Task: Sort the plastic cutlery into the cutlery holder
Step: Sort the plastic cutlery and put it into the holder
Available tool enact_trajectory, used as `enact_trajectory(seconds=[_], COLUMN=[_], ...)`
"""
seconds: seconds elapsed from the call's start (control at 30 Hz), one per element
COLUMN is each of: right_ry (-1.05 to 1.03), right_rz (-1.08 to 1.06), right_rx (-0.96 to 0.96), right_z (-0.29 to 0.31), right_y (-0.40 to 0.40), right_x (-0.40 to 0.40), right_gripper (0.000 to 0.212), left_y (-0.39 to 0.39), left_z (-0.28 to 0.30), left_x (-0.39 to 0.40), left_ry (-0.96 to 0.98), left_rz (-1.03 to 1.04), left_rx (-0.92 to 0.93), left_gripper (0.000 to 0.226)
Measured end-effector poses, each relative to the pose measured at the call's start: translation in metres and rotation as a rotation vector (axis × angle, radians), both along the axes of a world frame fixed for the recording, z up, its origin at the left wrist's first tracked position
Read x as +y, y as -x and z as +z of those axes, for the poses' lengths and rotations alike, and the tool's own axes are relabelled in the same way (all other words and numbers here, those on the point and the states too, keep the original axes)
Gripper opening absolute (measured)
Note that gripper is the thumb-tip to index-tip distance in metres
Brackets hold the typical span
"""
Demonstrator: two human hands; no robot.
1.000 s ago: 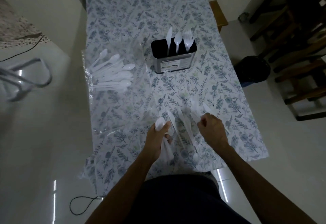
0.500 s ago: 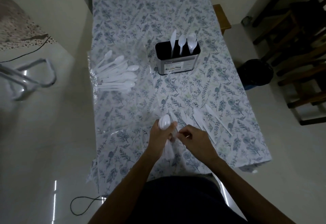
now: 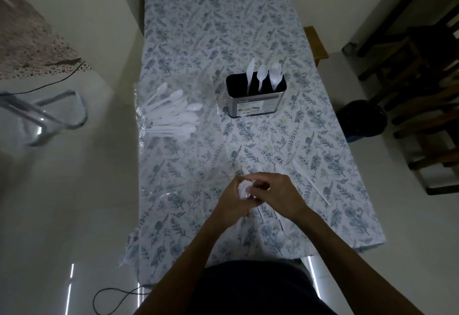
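A black and steel cutlery holder (image 3: 255, 106) stands mid-table with a white knife, spoon and fork upright in it. White plastic spoons (image 3: 171, 116) lie in a pile on clear plastic at the left. Near the front edge my left hand (image 3: 232, 203) is shut on a white spoon (image 3: 243, 189). My right hand (image 3: 278, 194) meets it from the right, its fingers closed on the same spoon's bowl. Under the hands lie several white knives; one knife (image 3: 310, 182) lies apart at the right.
The table (image 3: 211, 29) carries a floral cloth, with small jars and bottles at its far end. A black bin (image 3: 362, 121) and wooden chairs (image 3: 427, 71) stand at the right, a metal chair frame (image 3: 42, 118) at the left. A cable lies on the floor.
My right hand moved left from the knives to the spoon in my left hand and now touches it. The view has tilted up, showing the table's far end.
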State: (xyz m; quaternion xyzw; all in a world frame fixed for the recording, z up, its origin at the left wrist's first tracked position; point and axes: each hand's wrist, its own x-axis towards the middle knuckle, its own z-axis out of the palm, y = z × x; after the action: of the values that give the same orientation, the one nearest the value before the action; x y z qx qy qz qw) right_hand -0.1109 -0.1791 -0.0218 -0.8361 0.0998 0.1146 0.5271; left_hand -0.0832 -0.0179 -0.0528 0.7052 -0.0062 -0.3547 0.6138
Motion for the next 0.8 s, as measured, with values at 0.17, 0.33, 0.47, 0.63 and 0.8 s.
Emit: enact_trajectory(seconds=[0.17, 0.33, 0.47, 0.63, 0.8], right_ry=[-0.035, -0.029, 0.173, 0.506, 0.690], right_rz=[0.169, 0.249, 0.265, 0.126, 0.046], right_rx=[0.063, -0.008, -0.099, -0.400, -0.591], right_z=[0.007, 0.025, 0.061, 0.137, 0.153], right_y=[-0.005, -0.015, -0.061, -0.160, -0.245], right_x=[-0.010, -0.021, -0.054, -0.107, -0.133], right_gripper=[0.030, 0.018, 0.014, 0.016, 0.019], left_y=[-0.003, -0.015, -0.056, -0.147, -0.211], left_z=[0.000, 0.009, 0.041, 0.093, 0.119], left_x=[0.004, -0.002, -0.019, -0.043, -0.063], left_ry=[0.031, 0.052, -0.010, -0.117, -0.190], left_rz=[-0.126, -0.173, -0.224, -0.205, -0.066], left_rx=[-0.034, -0.055, -0.155, -0.455, -0.568], left_gripper=[0.068, 0.077, 0.049, 0.056, 0.049])
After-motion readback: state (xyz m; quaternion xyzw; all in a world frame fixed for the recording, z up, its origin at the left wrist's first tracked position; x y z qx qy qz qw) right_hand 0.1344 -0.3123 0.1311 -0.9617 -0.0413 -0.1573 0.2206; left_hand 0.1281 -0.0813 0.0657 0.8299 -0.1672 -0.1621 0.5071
